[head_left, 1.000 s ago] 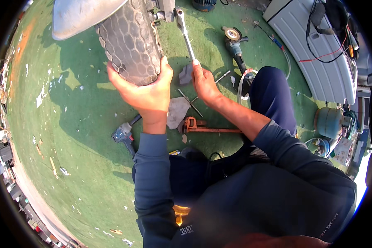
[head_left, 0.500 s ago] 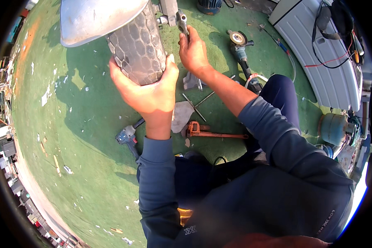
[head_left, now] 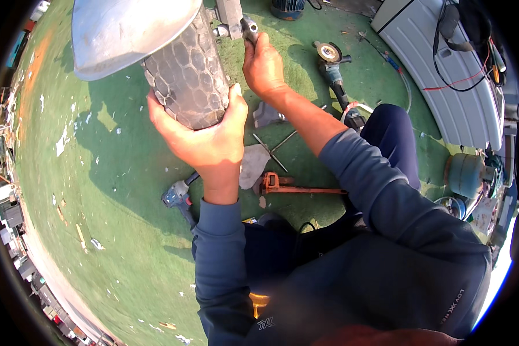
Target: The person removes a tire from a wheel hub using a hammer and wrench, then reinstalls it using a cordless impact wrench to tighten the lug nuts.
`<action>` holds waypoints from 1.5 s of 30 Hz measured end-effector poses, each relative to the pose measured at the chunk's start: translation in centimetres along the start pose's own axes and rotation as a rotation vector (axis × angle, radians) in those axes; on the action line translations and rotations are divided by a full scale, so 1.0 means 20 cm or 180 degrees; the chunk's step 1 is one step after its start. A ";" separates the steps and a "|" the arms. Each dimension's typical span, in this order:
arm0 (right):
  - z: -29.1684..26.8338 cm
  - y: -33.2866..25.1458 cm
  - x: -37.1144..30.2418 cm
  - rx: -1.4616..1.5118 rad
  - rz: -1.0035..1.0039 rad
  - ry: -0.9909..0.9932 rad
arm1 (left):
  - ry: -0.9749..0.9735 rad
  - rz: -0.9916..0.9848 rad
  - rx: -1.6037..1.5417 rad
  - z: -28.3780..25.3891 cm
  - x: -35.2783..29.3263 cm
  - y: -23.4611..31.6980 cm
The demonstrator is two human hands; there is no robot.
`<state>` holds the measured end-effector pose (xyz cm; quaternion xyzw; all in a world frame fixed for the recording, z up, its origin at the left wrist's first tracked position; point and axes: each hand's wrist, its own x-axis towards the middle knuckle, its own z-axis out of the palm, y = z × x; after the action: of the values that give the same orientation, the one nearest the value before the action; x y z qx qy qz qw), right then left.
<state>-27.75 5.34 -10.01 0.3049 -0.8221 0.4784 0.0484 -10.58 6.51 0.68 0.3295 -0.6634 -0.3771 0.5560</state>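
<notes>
The left hand (head_left: pixel 206 141) clasps the tyre (head_left: pixel 188 81) between thumb and fingers — a weak hold could let it turn. The right hand (head_left: pixel 264 70) curls its fingers round the ratchet wrench (head_left: pixel 250 29), head just beyond them — a slip might drive knuckles into the metal bracket (head_left: pixel 230 16).

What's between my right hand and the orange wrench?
Head view: a grey piece and crossed metal rods lie between your right hand and the orange wrench, beside a pale slab.

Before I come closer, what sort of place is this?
It looks like an outdoor repair yard: strong sun shadows, a worn tyre in the left hand, and a grinder and orange wrench lying on the green ground.
</notes>
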 end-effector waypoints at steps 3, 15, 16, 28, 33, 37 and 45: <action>-0.03 -0.06 -0.01 0.0032 0.0318 -0.0315 | 0.0075 -0.0139 -0.0182 0.02 0.00 0.02; -0.07 -0.07 -0.01 0.0283 0.0313 -0.0413 | 0.0234 -0.0191 -0.0008 0.06 -0.01 0.08; -0.06 -0.06 -0.02 0.0413 0.0186 -0.0342 | 0.0235 -0.0197 -0.0051 0.07 -0.01 0.08; -0.06 0.00 0.00 0.0320 0.0053 -0.0439 | 0.0100 -0.0004 0.0175 0.04 -0.02 0.04; -0.05 0.02 -0.03 0.0411 -0.0063 -0.0214 | 0.0079 -0.0010 0.0212 0.06 -0.04 0.05; -0.04 0.06 -0.19 0.0773 0.0415 -0.0513 | 0.0149 -0.0099 0.0001 0.06 -0.02 0.04; -0.01 0.14 -0.24 0.0780 0.1302 -0.0993 | 0.0141 -0.0364 -0.0262 0.06 0.01 0.09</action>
<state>-25.45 8.68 -13.89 0.2061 -0.8001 0.5214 -0.2134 -11.81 7.43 2.31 0.3520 -0.6149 -0.4279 0.5612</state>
